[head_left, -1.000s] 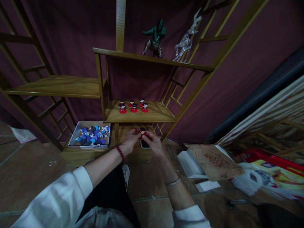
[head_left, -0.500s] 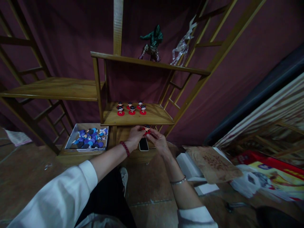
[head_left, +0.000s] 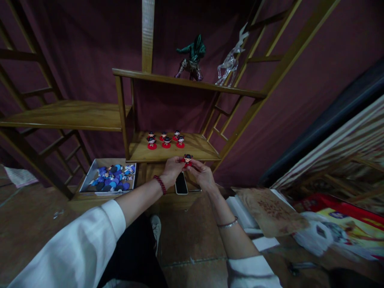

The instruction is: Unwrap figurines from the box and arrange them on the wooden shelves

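Between my two hands, just in front of the middle shelf's edge, is a small red figurine with black hair. My left hand pinches its left side, and my right hand grips it from the right. Behind it, several similar red figurines stand in two rows on the wooden shelf. A phone with a dark screen lies below my hands on the lower board.
A box of blue and purple figurines sits at lower left. On the upper shelf stand a green hooded figure and a clear deer statuette. Cardboard and a plastic bag lie on the floor at right.
Both hands have lifted the red figurine slightly and shifted it a little to the right. A thin rod beside the phone now shows. The camera view has tilted slightly.
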The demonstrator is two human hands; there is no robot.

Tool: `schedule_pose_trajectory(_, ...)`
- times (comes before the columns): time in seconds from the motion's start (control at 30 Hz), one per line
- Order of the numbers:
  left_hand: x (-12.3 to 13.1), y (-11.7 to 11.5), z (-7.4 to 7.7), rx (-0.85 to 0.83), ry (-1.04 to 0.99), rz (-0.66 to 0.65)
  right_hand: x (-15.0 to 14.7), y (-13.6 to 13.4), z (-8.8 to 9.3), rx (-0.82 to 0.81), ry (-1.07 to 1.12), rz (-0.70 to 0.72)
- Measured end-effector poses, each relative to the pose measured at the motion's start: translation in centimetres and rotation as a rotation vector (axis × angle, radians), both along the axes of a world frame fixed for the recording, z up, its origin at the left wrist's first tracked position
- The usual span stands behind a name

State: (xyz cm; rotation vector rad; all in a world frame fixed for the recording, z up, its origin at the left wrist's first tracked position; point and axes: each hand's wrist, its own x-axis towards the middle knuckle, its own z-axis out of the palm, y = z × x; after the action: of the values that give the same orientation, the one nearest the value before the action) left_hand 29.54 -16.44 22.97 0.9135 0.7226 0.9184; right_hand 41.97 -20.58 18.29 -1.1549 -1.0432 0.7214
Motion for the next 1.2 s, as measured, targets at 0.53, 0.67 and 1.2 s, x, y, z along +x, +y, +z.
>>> schedule_pose_trajectory(0.53,0.4,1.1,0.1,0.059,0.076,0.059,0.3,1.4,0.3,0.003,0.025,0.022)
schedule_pose_trajectory(0.67,0.4,1.2,0.1,0.062,0.086,0.068,0.2,1.6,0.4,0.008,0.022,0.027)
schedule_pose_trajectory(1.2,0.3,1.5,0.9,0.121,0.217,0.031,0.5,2.2,0.7,-0.031,-0.090,-0.010)
